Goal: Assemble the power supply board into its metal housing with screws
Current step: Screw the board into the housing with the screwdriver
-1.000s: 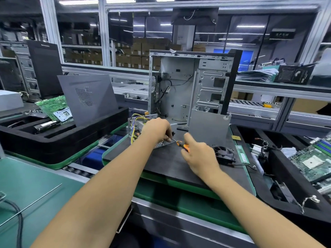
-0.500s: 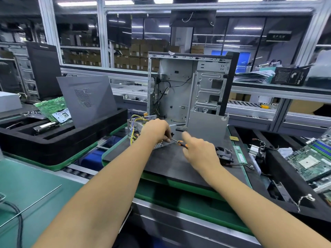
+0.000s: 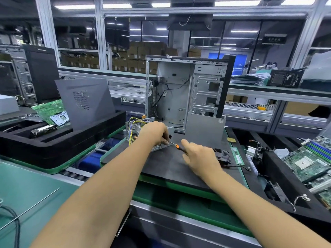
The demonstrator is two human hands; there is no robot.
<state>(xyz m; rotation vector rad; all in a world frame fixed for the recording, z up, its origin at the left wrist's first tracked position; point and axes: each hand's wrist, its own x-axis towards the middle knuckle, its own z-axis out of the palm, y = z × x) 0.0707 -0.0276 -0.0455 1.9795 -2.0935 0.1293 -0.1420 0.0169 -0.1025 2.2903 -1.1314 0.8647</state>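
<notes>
Power supply housing lies on the dark mat, before the open computer case. Left hand grips its near corner. Right hand, just right of the housing, grips the screwdriver; shaft points left into the housing's side.

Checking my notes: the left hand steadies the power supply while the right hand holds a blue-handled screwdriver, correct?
Not quite. In the head view the screwdriver has an orange and black handle, not blue. The rest stands: the left hand steadies the power supply and the right hand holds the screwdriver.
</notes>
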